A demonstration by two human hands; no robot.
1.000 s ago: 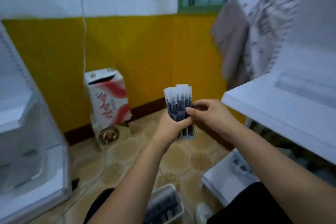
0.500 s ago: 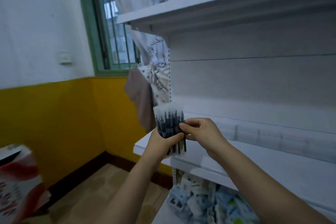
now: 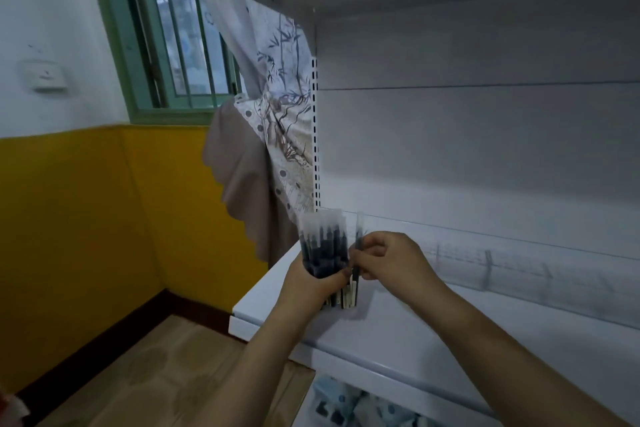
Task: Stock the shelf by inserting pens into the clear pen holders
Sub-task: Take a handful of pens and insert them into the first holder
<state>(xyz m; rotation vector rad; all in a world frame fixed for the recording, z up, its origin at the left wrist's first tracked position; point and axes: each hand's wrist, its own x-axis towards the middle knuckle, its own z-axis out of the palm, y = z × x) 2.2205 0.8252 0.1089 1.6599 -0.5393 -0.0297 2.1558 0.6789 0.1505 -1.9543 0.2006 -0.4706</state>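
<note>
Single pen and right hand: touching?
Touching. The head view shows the right hand pinching the single pen, its fingers wrapped around the barrel.

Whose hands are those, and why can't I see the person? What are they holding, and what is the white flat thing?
There is no machine here. The picture comes from a camera worn on a person's head, looking forward and down, so you only see their two arms and hands. The left hand grips a bundle of pens with clear caps, held upright. The right hand pinches a single pen beside the bundle, as if pulling it away from the others. The white flat thing is a shop shelf. Along its back runs a row of clear pen holders, which look a bit blurry. The pens are probably meant to go in there. To the left are a yellow wall and a green window.
</note>
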